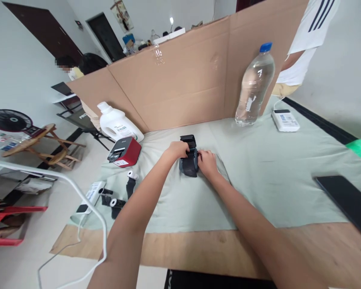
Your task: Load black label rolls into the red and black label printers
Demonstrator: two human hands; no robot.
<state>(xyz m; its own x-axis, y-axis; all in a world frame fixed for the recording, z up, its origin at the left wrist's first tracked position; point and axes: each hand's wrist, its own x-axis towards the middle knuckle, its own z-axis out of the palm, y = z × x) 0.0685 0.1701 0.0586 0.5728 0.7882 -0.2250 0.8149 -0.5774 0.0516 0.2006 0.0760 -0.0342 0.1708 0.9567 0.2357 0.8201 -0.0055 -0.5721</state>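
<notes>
A small black portable printer [189, 165] lies on the pale green cloth in front of me, its lid [188, 140] flipped up at the far end. My left hand [178, 149] reaches over it from the left, fingers curled down into the opening between lid and body. What those fingertips pinch, if anything, is hidden. Against the printer's right side my right hand [208, 162] is closed, bracing it. Left of my left forearm lie several small black rolls with white cores, including one black roll [117, 204] partly unwound.
A red and black box-shaped device [126, 151] and a white jug [117, 122] stand at left. White power banks [92, 196] lie at both sides. A cardboard panel [180, 80] borders the back, with a water bottle [255, 86]. A phone [347, 200] lies right. People stand beyond.
</notes>
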